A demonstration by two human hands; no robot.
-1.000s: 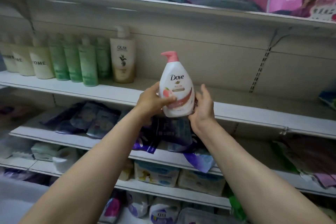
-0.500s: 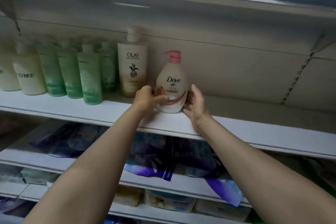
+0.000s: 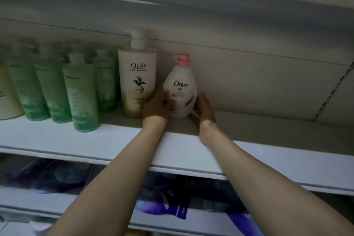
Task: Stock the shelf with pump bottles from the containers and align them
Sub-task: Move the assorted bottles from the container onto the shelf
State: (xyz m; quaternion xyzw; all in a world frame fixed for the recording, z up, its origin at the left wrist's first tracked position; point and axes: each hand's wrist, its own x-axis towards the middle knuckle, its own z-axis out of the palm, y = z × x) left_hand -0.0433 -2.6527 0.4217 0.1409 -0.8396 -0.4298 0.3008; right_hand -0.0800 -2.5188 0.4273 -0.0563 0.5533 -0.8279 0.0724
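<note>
A white Dove pump bottle with a pink pump stands upright deep on the white shelf, just right of a taller cream Olay pump bottle. My left hand grips the Dove bottle's lower left side, thumb across its front. My right hand cups its lower right side, fingers curled round it. Both forearms reach over the shelf's front edge.
Several green bottles stand in rows left of the Olay bottle, with a cream bottle at the far left. The shelf to the right of the Dove bottle is bare. Purple packets lie on the lower shelf. Another shelf hangs overhead.
Both hands carried the Dove bottle from the air onto the shelf and pushed it back beside the Olay bottle. The view has moved closer to the shelf.
</note>
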